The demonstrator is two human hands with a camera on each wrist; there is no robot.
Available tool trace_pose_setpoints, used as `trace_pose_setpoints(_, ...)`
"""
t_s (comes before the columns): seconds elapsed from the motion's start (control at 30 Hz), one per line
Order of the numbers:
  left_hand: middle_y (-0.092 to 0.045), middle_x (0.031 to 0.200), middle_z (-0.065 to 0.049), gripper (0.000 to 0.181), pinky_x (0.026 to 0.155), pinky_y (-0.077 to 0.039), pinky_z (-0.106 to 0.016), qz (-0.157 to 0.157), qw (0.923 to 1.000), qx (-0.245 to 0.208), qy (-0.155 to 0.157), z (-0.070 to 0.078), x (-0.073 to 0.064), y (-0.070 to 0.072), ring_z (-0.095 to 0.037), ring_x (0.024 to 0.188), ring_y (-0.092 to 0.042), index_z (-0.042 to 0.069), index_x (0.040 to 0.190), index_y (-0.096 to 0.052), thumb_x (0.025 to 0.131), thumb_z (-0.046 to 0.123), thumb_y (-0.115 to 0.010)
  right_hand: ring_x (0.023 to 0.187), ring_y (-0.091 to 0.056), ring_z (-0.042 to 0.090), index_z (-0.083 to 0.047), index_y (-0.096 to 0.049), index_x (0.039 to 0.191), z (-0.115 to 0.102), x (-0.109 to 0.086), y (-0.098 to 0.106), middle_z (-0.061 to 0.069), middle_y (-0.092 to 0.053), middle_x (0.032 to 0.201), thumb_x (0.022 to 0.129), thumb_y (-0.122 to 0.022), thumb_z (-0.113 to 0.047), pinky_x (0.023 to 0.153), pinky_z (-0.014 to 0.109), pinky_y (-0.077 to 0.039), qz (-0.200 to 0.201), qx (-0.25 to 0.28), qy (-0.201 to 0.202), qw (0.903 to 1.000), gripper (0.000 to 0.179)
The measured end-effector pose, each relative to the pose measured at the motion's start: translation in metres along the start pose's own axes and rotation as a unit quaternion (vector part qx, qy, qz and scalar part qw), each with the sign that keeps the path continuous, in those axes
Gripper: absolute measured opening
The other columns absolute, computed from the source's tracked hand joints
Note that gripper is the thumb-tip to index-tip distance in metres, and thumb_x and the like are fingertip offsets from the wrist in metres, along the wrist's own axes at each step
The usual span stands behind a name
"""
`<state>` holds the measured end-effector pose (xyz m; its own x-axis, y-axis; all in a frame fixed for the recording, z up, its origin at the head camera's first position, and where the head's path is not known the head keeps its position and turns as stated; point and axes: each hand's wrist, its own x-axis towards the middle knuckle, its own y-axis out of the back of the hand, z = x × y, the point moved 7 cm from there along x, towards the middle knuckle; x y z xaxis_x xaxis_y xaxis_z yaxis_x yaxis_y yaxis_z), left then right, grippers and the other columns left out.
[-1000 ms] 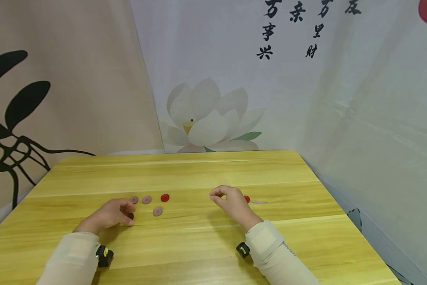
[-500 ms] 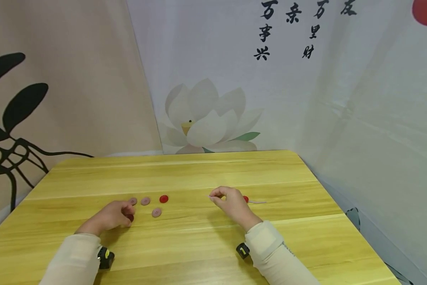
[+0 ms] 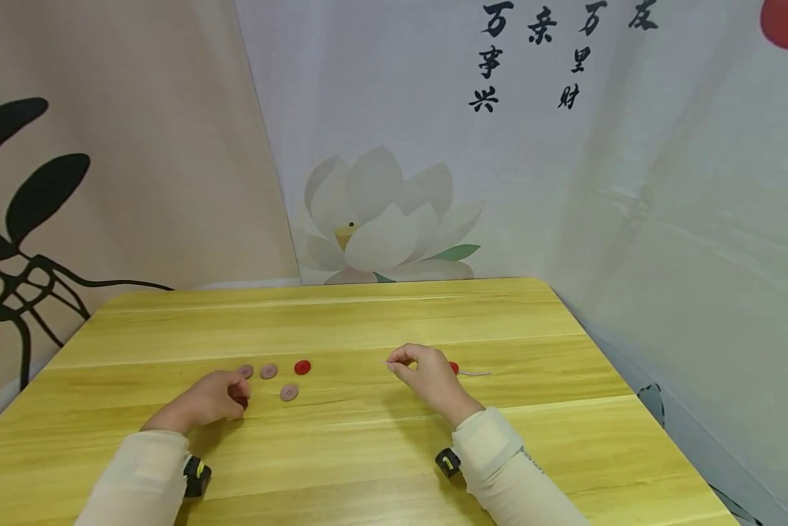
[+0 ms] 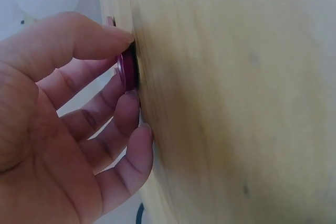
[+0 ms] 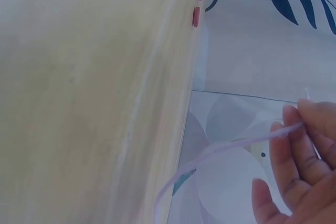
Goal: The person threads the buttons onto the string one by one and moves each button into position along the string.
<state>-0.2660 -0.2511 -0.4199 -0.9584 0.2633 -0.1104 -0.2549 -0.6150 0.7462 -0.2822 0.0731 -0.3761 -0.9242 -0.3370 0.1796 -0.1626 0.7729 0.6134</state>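
Observation:
My left hand (image 3: 205, 398) is low over the left of the table. Its thumb and fingertips pinch a dark red button (image 4: 127, 70) by the rim, at the tabletop; in the head view the hand hides most of that button. Above the table, right of centre, my right hand (image 3: 430, 372) pinches a thin pale lilac cord (image 5: 231, 145) close to one end, and a short tip sticks out past the fingers. The cord hangs down from the hand in the right wrist view. A red button (image 3: 454, 367) lies beyond the right hand, with a length of cord trailing rightward beside it.
Near the left hand lie a pinkish button (image 3: 269, 371), another pinkish button (image 3: 289, 392) below it, a third (image 3: 245, 371) partly behind the fingers, and a red button (image 3: 302, 367). The wooden table (image 3: 341, 467) ends at a printed curtain (image 3: 394, 146).
My left thumb and fingers have come together on the dark red button. The right hand has kept its place with the cord. The head view has shifted slightly.

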Motion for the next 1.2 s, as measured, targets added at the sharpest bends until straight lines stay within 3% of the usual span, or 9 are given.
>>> trace_pose_setpoints(0.1, -0.057, 0.081, -0.004, 0.019, 0.064, -0.04, -0.03, -0.002, 1.0, 0.0, -0.003, 0.001, 0.0, 0.0, -0.019, 0.074, -0.047, 0.001, 0.084, -0.057, 0.071, -0.007, -0.068, 0.086, -0.058, 0.018, -0.007, -0.069, 0.101, 0.001, 0.0, 0.001, -0.003, -0.068, 0.093, 0.094, -0.063, -0.015, 0.075, 0.033, -0.048, 0.001, 0.003, -0.003, 1.0, 0.013)
trace_pose_setpoints(0.4, -0.053, 0.079, -0.004, 0.008, 0.057, -0.038, -0.028, 0.007, 0.9994, -0.021, 0.025, -0.003, 0.002, 0.001, -0.019, 0.068, -0.045, 0.0, 0.085, -0.057, 0.08, -0.002, -0.063, 0.085, -0.059, 0.018, -0.008, -0.07, 0.101, 0.002, 0.0, 0.001, -0.002, -0.068, 0.093, 0.094, -0.063, -0.015, 0.072, 0.031, -0.049, -0.002, 0.005, -0.004, 1.0, 0.012)
trace_pose_setpoints(0.67, -0.058, 0.089, -0.009, 0.006, 0.064, -0.04, -0.033, 0.042, 0.9979, 0.01, 0.049, -0.002, 0.002, 0.01, -0.022, 0.078, -0.048, 0.001, 0.087, -0.06, 0.084, 0.005, -0.063, 0.088, -0.06, 0.021, -0.011, -0.069, 0.101, 0.003, 0.0, 0.002, -0.004, -0.067, 0.093, 0.095, -0.062, -0.017, 0.073, 0.032, -0.049, -0.001, 0.011, -0.005, 0.9999, 0.011)
trace_pose_setpoints(0.87, -0.063, 0.102, -0.018, 0.016, 0.074, -0.046, -0.04, 0.058, 0.9972, 0.014, 0.044, 0.006, 0.003, 0.014, -0.029, 0.092, -0.055, -0.004, 0.097, -0.063, 0.086, 0.008, -0.063, 0.089, -0.059, 0.021, -0.013, -0.068, 0.1, 0.005, 0.0, 0.004, -0.004, -0.066, 0.093, 0.095, -0.063, -0.02, 0.073, 0.032, -0.049, 0.003, 0.016, -0.016, 0.9997, 0.01)
trace_pose_setpoints(1.0, -0.062, 0.1, -0.014, 0.022, 0.075, -0.048, -0.04, 0.07, 0.9971, 0.006, 0.031, 0.015, 0.002, 0.015, -0.027, 0.091, -0.057, -0.006, 0.104, -0.063, 0.087, 0.008, -0.064, 0.088, -0.059, 0.021, -0.011, -0.068, 0.101, 0.006, 0.0, 0.004, -0.004, -0.066, 0.092, 0.095, -0.063, -0.021, 0.071, 0.032, -0.048, 0.004, 0.018, -0.017, 0.9997, 0.013)
trace_pose_setpoints(1.2, -0.063, 0.098, -0.011, 0.02, 0.073, -0.051, -0.039, 0.089, 0.996, -0.007, 0.0, 0.033, 0.003, 0.013, -0.028, 0.091, -0.061, -0.004, 0.103, -0.062, 0.087, 0.007, -0.065, 0.087, -0.059, 0.022, -0.012, -0.067, 0.102, 0.006, -0.002, 0.006, -0.006, -0.064, 0.093, 0.096, -0.062, -0.022, 0.069, 0.032, -0.047, 0.001, 0.023, -0.025, 0.9994, 0.013)
